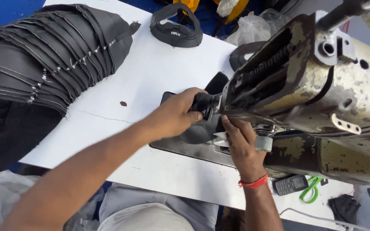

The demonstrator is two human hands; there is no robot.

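A worn, rust-stained sewing machine stands on a white table. A black shoe-upper piece lies under the machine's head. My left hand grips this piece from the left, fingers curled over its top. My right hand presses on the same piece from the near side, fingertips close to the presser foot and a small grey roller wheel. A red thread band sits on my right wrist. The needle area is hidden by the machine head and my fingers.
A tall stack of black cut shoe pieces fills the table's left end. One black collar piece lies at the far edge. A small keypad phone and green-handled snips lie at the near right. Plastic bags sit behind.
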